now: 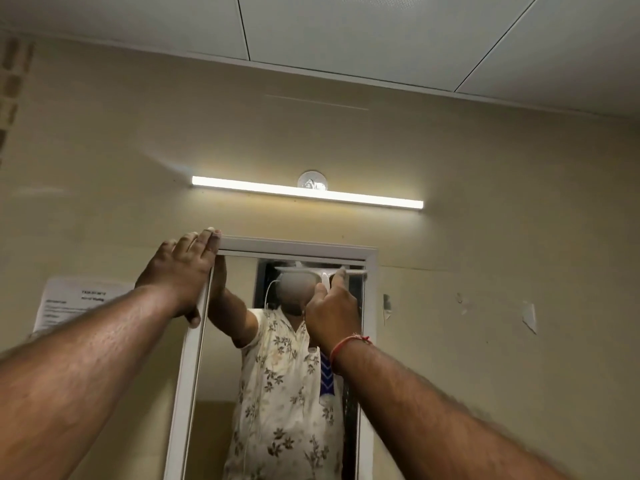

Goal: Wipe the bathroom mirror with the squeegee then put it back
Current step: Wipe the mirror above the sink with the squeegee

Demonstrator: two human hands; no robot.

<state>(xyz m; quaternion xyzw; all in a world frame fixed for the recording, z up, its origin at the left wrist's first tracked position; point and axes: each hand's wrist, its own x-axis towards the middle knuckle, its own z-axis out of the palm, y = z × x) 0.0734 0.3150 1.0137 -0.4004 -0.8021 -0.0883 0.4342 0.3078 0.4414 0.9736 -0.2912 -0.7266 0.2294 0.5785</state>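
A tall mirror with a white frame (298, 244) hangs on the beige wall. My left hand (181, 271) grips the frame at its top left corner, fingers over the top edge and thumb down the side. My right hand (332, 315) is shut on the handle of a white squeegee (311, 270). The squeegee's blade lies level against the glass just under the top of the frame, on the right half. The glass reflects a person in a floral shirt with both arms raised.
A lit tube light (306, 192) runs across the wall above the mirror. A printed paper notice (74, 301) is stuck to the wall left of the frame. Peeling paint patches (528, 317) mark the wall on the right. The ceiling is close overhead.
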